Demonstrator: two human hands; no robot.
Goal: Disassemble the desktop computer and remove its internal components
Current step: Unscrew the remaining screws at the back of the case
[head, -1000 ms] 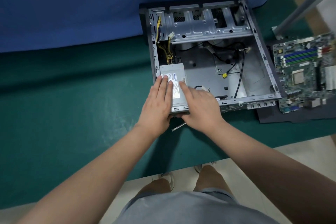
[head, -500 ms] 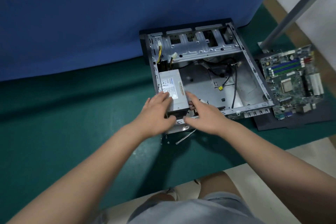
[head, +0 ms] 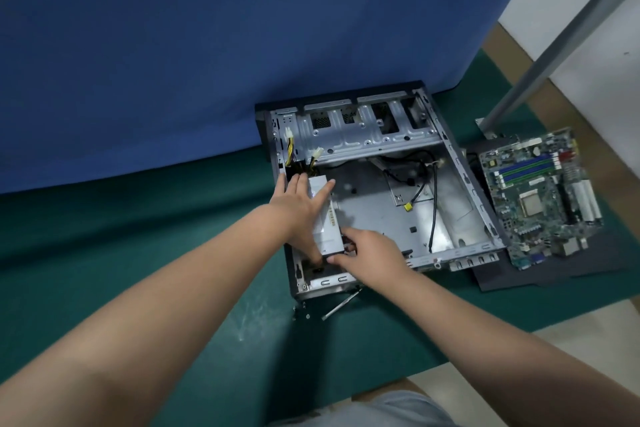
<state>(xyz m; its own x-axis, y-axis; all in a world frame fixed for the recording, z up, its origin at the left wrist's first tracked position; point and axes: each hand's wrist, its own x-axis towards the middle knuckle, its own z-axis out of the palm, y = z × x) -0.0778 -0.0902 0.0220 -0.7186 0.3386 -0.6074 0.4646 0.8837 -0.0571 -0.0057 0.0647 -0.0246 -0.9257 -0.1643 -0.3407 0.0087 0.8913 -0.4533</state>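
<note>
We lay our left hand (head: 301, 204) flat on the power supply (head: 327, 222), fingers straight and thumb spread toward the right-hand side. Our right hand (head: 370, 255) grips the unit's near end, fingers curled round its corner, just beside the left palm. Both forearms extend forward and converge at the grip.

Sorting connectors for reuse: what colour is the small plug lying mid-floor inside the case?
The plug is yellow; the head view shows it best.

Bare-metal case (head: 374, 215) — matt green mat (head: 138, 253)
</note>
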